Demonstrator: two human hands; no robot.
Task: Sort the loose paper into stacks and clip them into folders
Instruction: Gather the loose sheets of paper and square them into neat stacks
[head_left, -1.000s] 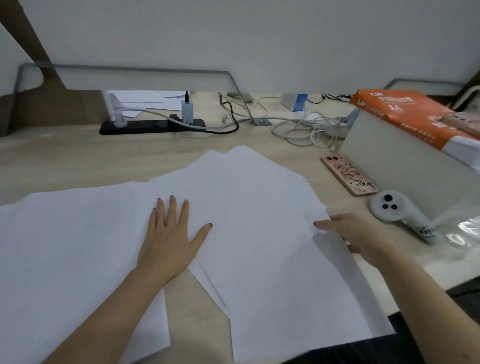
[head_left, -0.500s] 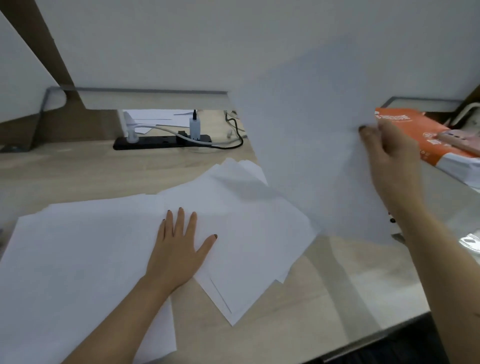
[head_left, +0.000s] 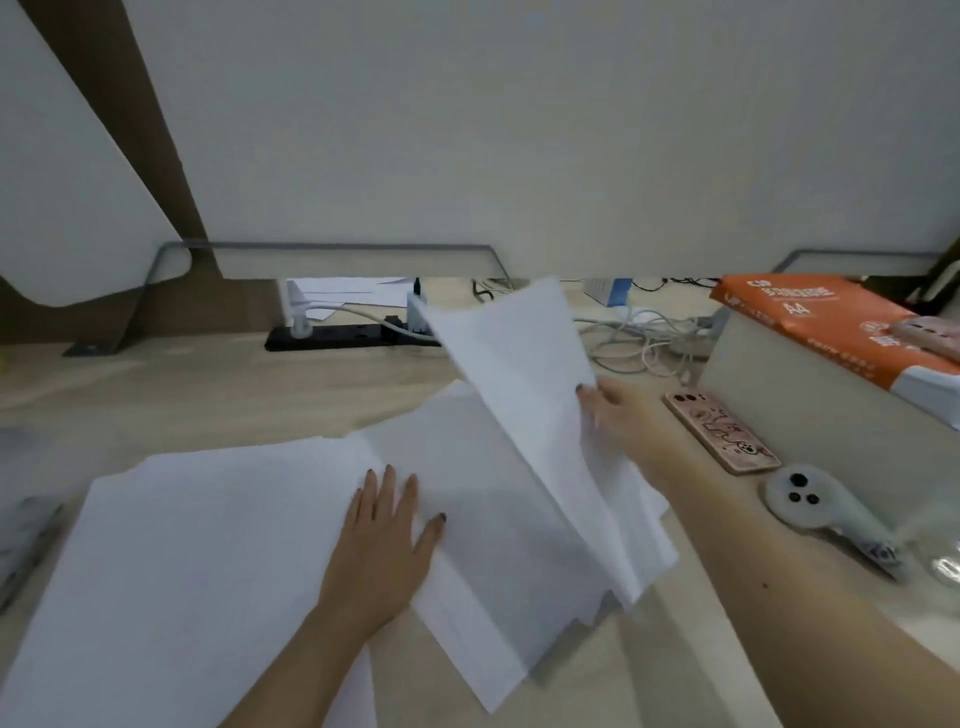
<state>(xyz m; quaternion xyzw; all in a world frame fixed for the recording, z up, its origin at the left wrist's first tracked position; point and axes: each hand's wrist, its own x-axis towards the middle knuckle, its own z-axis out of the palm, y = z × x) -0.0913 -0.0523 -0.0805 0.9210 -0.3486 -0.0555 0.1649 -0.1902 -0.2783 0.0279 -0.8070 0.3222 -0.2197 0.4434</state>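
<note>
The left hand (head_left: 384, 540) lies flat on the loose paper, fingers straight and close together, thumb spread to the side, palm pressing down where two spreads of white sheets meet. The left spread (head_left: 197, 545) covers the near-left part of the table (head_left: 208, 395). The right pile (head_left: 493, 530) is fanned unevenly, its corners sticking out toward the near edge.

The right hand (head_left: 618, 415) pinches the right edge of a raised sheet (head_left: 514, 374). This sheet stands tilted above the right pile, its far corner up in front of the black power strip (head_left: 337, 338) and its lower end trailing down over the pile. The fingers behind the paper are blurred, so only the thumb side shows clearly.

Just right of that hand a pink phone (head_left: 719, 431) lies flat on the table, and nearer the camera sits a white controller (head_left: 826, 512). Farther right is an orange ream of A4 paper (head_left: 831, 322) on a grey box. White cables (head_left: 639, 343) lie tangled along the back.
</note>
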